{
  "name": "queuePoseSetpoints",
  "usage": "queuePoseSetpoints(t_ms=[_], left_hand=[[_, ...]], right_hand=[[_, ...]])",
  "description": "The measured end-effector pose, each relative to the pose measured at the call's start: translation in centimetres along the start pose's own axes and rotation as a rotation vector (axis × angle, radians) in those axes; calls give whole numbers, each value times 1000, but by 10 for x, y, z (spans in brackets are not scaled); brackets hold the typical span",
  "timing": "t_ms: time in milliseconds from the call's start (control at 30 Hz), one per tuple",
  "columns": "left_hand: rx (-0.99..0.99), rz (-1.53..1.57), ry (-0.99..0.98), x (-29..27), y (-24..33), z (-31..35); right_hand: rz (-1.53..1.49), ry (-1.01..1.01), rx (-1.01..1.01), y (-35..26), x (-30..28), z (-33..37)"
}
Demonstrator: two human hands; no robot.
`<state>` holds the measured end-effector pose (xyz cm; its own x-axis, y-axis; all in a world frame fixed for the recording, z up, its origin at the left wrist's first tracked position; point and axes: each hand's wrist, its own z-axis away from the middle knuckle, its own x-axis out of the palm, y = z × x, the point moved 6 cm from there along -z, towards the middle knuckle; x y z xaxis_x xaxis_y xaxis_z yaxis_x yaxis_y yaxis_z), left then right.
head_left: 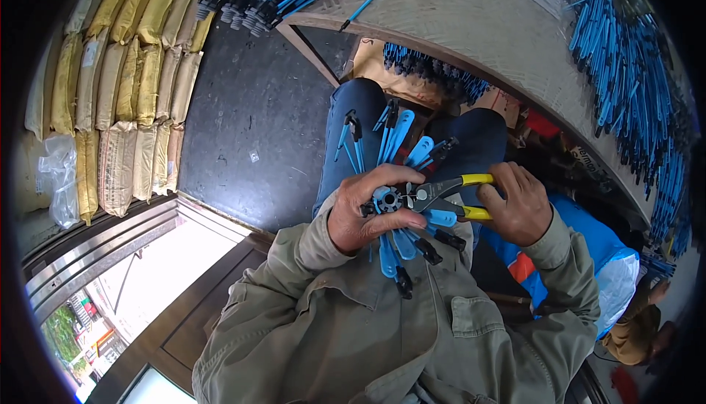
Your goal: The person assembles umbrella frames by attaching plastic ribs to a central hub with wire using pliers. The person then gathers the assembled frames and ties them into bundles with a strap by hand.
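Above my lap, my left hand (357,216) grips a blue plastic assembly with a round hub (388,199); thumb and fingers close around the hub. Several flat blue arms (401,133) with black ends fan out from it above and below the hand. My right hand (521,204) is wrapped round the yellow handles of a pair of pliers (435,195). The jaws meet the hub's right side, between my left thumb and fingers. Whatever the jaws bite on is too small to make out.
A worktable (471,29) curves across the upper right, bearing bundles of blue rods (625,73) with dark ends. Stacked sacks (118,84) stand at the left beside dark flooring (250,117). A blue bag (599,238) lies right of my legs. Another person's hand (659,291) shows at the far right.
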<state>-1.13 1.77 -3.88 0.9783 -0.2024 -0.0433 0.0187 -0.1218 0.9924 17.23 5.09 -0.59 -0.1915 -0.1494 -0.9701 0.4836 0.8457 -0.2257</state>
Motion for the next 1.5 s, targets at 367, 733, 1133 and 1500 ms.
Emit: queuePoseSetpoints(t_ms=[367, 733, 1133, 1500], left_hand=[[-10, 7, -73, -3, 3, -1], [87, 130, -261, -2, -6, 2], [-71, 68, -183, -2, -14, -8], [94, 167, 124, -25, -7, 1]], right_hand=[[56, -107, 28, -2, -17, -7], [-945, -616, 154, 6, -17, -6], [-743, -505, 174, 6, -10, -12], [452, 232, 468, 124, -55, -33]])
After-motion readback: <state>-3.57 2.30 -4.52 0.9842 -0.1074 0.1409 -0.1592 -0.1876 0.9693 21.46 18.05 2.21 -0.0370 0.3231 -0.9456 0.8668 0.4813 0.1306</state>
